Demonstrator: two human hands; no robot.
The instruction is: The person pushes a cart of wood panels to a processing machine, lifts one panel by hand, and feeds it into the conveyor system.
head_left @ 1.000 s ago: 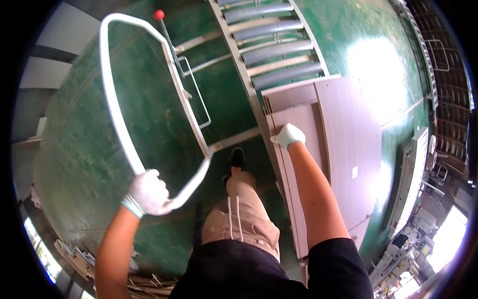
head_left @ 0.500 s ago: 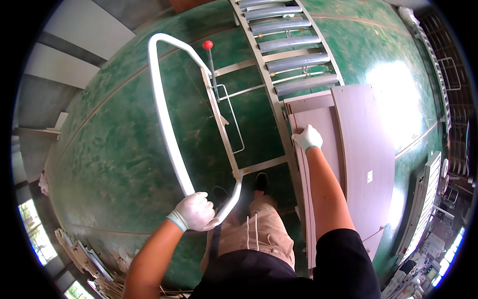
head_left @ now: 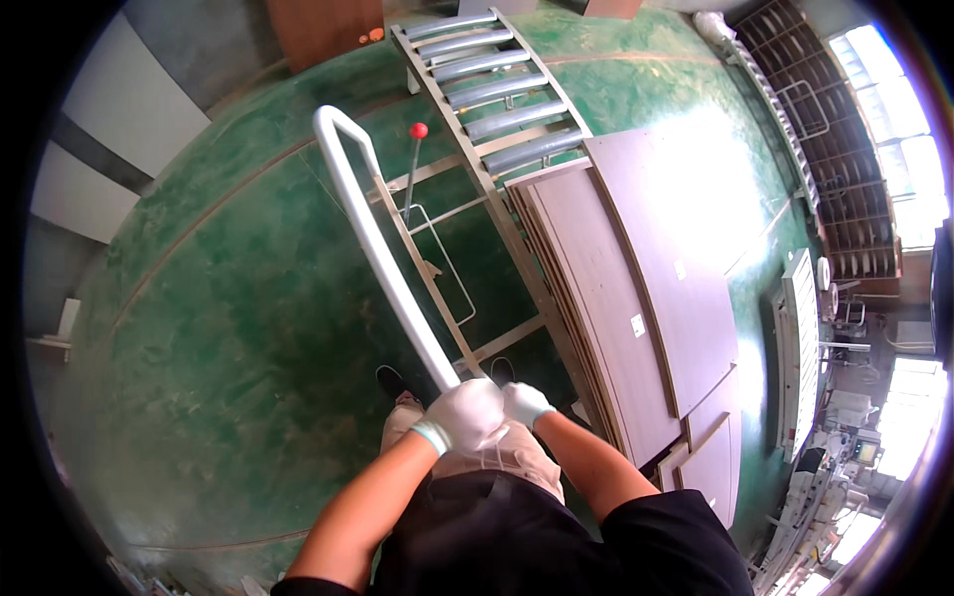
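One clear grip: my left hand [head_left: 467,412] is closed round the near end of the white handle [head_left: 388,263]. Right hand [head_left: 526,403] sits just beside it, fingers mostly hidden; can't tell if they're gripping. Shoes [head_left: 392,380] near the crossbar [head_left: 514,336]; a careless step could clip one. Handle ties into the roller frame [head_left: 497,91], boards [head_left: 686,268] stacked on it to my right. Top one's offset right; a hard jerk could slide it off.
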